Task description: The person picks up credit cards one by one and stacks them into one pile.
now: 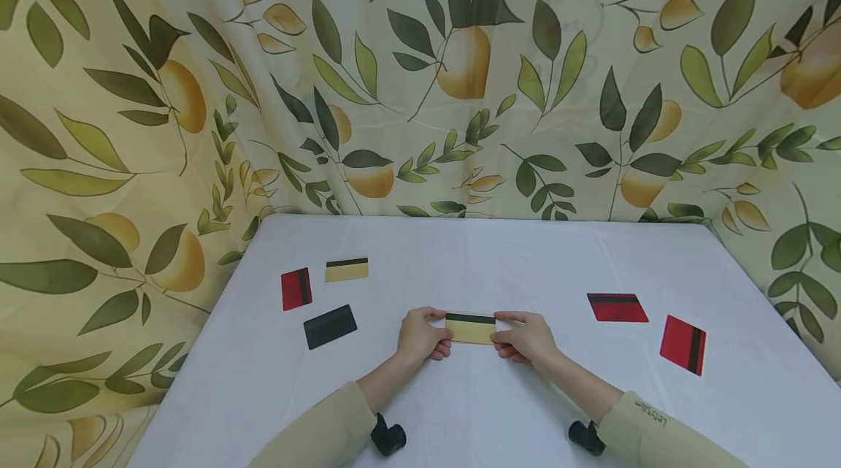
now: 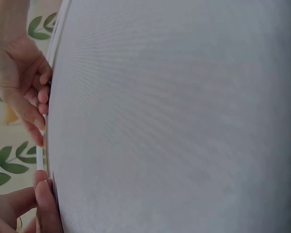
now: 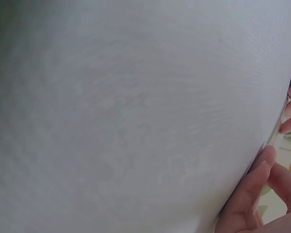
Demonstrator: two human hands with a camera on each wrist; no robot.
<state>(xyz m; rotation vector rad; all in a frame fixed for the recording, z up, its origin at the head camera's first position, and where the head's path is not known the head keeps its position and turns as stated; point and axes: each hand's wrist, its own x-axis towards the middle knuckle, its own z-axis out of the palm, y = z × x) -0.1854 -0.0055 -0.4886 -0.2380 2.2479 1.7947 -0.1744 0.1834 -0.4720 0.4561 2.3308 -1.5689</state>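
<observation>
A gold card (image 1: 470, 330) with a black stripe along its far edge is held between both hands near the middle of the table. My left hand (image 1: 420, 334) pinches its left end between thumb and fingers. At the opposite end, my right hand (image 1: 527, 337) pinches it the same way. In the left wrist view the left fingers (image 2: 47, 206) show at the lower left, with the right hand beyond them. The right wrist view has the right thumb and fingers (image 3: 252, 182) low at the right edge, close over the white surface.
On the left lie a red card (image 1: 296, 289), another gold card (image 1: 347, 270) and a black card (image 1: 331, 327). Two red cards lie on the right, one flat-on (image 1: 617, 308) and one angled (image 1: 683, 345). A leaf-patterned curtain (image 1: 420, 132) hangs behind the white table (image 1: 473, 256).
</observation>
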